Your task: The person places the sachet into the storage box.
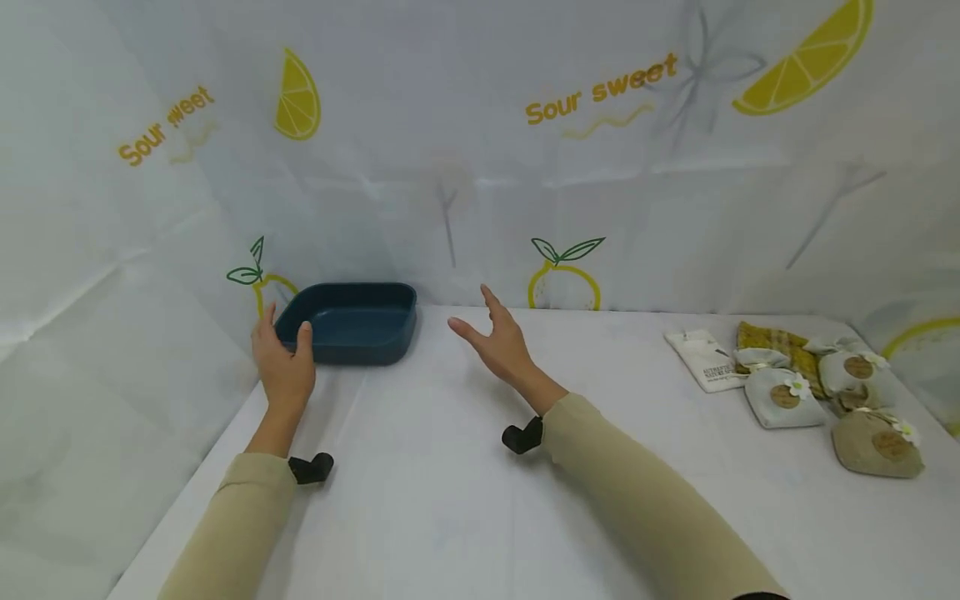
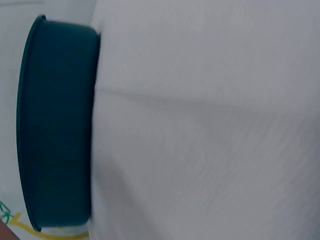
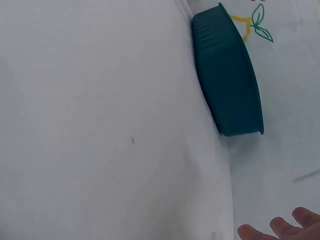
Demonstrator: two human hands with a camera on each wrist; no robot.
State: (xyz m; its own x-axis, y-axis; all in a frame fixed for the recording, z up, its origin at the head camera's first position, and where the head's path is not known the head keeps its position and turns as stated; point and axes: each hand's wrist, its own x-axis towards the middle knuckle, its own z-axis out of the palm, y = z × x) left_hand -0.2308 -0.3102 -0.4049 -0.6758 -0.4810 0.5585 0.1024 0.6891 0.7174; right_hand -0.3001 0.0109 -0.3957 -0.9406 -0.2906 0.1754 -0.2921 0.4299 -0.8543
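Observation:
A dark teal rectangular tray [image 1: 363,354] with rounded corners sits at the back left of the white table, against the printed backdrop. My left hand [image 1: 285,362] is at its left end, thumb and fingers spread, overlapping the rim in the head view. To the right of the tray, my right hand [image 1: 501,340] hovers with fingers spread and thumb apart, holding nothing. The tray's side [image 2: 60,125] fills the left of the left wrist view. In the right wrist view the tray [image 3: 227,75] stands at upper right, with my right fingertips [image 3: 282,227] low in the corner.
At the right lie several small sachets: a white printed pouch [image 1: 705,360], a yellow patterned one [image 1: 780,340], a pale grey one [image 1: 780,404], another grey one [image 1: 840,375] and a brown one [image 1: 870,442]. A white backdrop [image 1: 450,125] with lemon prints rises behind the table.

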